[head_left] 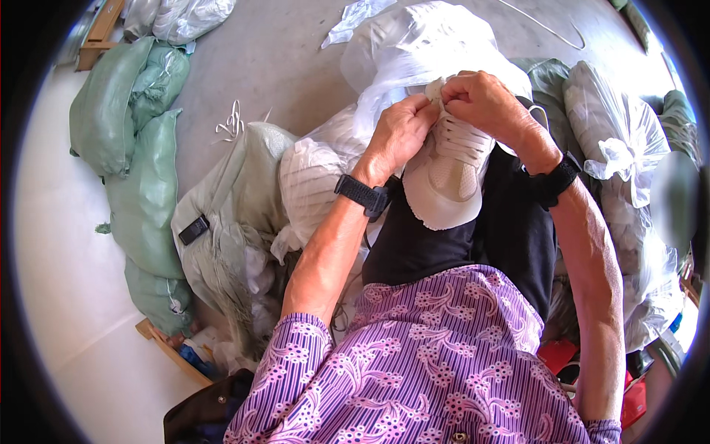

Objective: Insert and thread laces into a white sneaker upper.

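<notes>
A white and beige lace-up sneaker (442, 194) rests over my dark-trousered lap, its toe toward me. Both hands work at its upper end, by the tongue and top eyelets. My left hand (405, 132) is closed, thumb and fingers pinching the left edge of the shoe's opening. Curled over the right edge, my right hand (481, 102) is closed on the sneaker too. The fingers hide which part, lace or tongue, each one pinches. White laces (462, 140) cross the front in several rows. A loose lace loop (542, 113) shows beside my right wrist.
A large white plastic bag (429, 44) lies just beyond the shoe. Green sacks (140, 163) line the left wall. A pale sack (222, 200) with a small black device (194, 230) on it stands at left. White bags (614, 126) are piled on the right.
</notes>
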